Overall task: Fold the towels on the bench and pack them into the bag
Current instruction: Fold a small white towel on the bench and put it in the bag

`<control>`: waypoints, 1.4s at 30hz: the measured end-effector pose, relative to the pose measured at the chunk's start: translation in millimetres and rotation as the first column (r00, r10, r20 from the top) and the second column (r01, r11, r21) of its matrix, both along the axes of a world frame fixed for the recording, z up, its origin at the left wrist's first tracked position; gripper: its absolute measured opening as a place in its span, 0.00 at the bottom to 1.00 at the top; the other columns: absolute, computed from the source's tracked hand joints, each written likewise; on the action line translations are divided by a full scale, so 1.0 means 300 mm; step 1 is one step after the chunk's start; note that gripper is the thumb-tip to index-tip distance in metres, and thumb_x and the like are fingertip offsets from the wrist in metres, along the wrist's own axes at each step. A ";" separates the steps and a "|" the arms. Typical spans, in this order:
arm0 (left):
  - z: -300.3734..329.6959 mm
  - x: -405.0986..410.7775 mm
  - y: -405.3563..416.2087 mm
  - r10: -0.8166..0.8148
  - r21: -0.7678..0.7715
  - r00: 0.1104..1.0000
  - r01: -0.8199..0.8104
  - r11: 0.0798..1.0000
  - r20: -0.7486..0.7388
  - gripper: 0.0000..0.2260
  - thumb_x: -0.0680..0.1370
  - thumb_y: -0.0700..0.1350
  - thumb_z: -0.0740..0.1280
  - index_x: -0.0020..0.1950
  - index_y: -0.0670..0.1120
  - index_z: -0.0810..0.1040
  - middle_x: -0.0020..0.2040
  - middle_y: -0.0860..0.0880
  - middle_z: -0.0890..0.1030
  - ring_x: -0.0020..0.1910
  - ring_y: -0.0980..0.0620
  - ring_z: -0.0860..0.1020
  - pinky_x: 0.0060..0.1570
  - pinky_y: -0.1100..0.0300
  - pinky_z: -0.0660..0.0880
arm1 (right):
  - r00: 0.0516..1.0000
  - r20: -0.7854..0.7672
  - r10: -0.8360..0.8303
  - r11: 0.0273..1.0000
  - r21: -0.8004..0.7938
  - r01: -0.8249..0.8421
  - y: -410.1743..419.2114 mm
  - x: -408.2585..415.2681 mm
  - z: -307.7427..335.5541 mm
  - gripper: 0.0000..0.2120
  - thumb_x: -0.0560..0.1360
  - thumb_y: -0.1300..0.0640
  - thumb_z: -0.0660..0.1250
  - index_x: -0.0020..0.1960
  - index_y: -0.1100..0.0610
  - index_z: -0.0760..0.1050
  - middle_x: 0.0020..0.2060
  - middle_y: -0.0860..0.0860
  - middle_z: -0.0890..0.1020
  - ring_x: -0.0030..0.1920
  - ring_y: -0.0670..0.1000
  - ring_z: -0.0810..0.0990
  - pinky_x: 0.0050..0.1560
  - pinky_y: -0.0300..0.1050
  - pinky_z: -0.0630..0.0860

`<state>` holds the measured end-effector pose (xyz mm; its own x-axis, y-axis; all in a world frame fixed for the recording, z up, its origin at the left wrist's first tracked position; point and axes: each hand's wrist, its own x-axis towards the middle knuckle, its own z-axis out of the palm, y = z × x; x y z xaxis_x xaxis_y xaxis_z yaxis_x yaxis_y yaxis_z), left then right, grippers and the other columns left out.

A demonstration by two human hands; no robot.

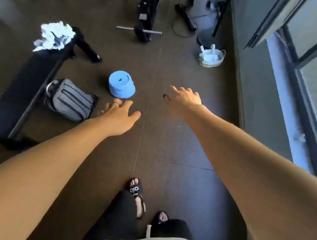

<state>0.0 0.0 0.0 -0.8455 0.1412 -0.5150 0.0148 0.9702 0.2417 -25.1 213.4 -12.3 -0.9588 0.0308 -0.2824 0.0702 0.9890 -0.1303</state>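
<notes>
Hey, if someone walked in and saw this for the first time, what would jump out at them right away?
Probably the two bare arms stretched forward over the dark floor, the left hand and right hand both open and holding nothing. Next, the bright blue rolled foam mat standing on end on the floor just beyond the left hand. Then the crumpled white and blue towels heaped on the far end of the black bench at left, with the grey bag lying beside it.

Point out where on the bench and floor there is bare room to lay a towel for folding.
The bench is bare on its long near stretch; only the far end holds the towel pile. Open floor lies between the blue roll and the basket. It is crowded beside the bench, where the bag lies.
</notes>
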 end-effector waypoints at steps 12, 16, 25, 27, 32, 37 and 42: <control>-0.096 -0.946 -0.200 0.176 -0.035 0.984 -0.176 0.984 0.019 0.26 0.84 0.61 0.49 0.80 0.54 0.56 0.77 0.44 0.58 0.77 0.41 0.58 0.72 0.44 0.58 | 0.977 0.023 0.214 0.976 -0.042 -0.213 -0.278 -1.082 -0.036 0.15 0.83 0.47 0.48 0.62 0.51 0.69 0.60 0.55 0.77 0.62 0.60 0.72 0.63 0.57 0.66; -0.070 -1.242 -0.246 0.231 -0.037 0.972 -0.230 0.973 0.046 0.26 0.84 0.61 0.49 0.80 0.54 0.55 0.77 0.45 0.58 0.76 0.41 0.58 0.70 0.44 0.59 | 0.963 0.041 0.265 0.963 -0.054 -0.263 -0.325 -1.409 -0.021 0.10 0.83 0.47 0.49 0.51 0.51 0.65 0.57 0.54 0.77 0.59 0.60 0.72 0.59 0.55 0.65; -0.150 -1.881 -0.364 0.461 -0.061 0.886 -0.459 0.886 0.039 0.26 0.83 0.62 0.50 0.80 0.55 0.55 0.79 0.46 0.57 0.77 0.41 0.57 0.71 0.43 0.60 | 0.876 0.042 0.480 0.875 -0.092 -0.475 -0.512 -2.224 -0.080 0.19 0.83 0.47 0.47 0.66 0.53 0.68 0.62 0.55 0.76 0.64 0.60 0.71 0.65 0.57 0.65; -0.174 -2.000 -0.407 0.519 -0.071 0.854 -0.515 0.854 0.041 0.26 0.83 0.62 0.50 0.80 0.55 0.55 0.79 0.45 0.58 0.77 0.41 0.58 0.71 0.43 0.59 | 0.843 0.031 0.537 0.842 -0.088 -0.533 -0.583 -2.380 -0.089 0.19 0.83 0.47 0.47 0.66 0.53 0.68 0.61 0.56 0.76 0.64 0.61 0.72 0.65 0.58 0.65; -0.189 -2.242 -0.562 0.630 -0.016 0.775 -0.630 0.776 0.055 0.26 0.83 0.62 0.51 0.80 0.56 0.56 0.79 0.44 0.59 0.77 0.40 0.58 0.72 0.43 0.59 | 0.755 0.046 0.654 0.756 -0.081 -0.650 -0.836 -2.696 -0.107 0.22 0.83 0.46 0.46 0.71 0.53 0.67 0.65 0.57 0.75 0.67 0.62 0.71 0.65 0.60 0.65; -0.251 -2.490 -0.834 0.674 -0.008 0.737 -0.674 0.738 0.048 0.26 0.83 0.62 0.51 0.80 0.56 0.56 0.79 0.44 0.59 0.76 0.40 0.60 0.71 0.42 0.60 | 0.690 0.049 0.722 0.692 -0.051 -0.720 -1.151 -2.951 -0.167 0.22 0.84 0.46 0.47 0.73 0.53 0.65 0.65 0.57 0.75 0.66 0.61 0.71 0.66 0.60 0.65; -0.342 -2.720 -1.145 0.695 0.029 0.715 -0.698 0.715 0.079 0.26 0.84 0.60 0.51 0.80 0.54 0.56 0.77 0.42 0.61 0.75 0.39 0.62 0.70 0.42 0.62 | 0.682 0.094 0.725 0.686 -0.022 -0.727 -1.447 -3.175 -0.251 0.22 0.84 0.46 0.47 0.72 0.53 0.66 0.64 0.56 0.76 0.64 0.60 0.73 0.64 0.59 0.67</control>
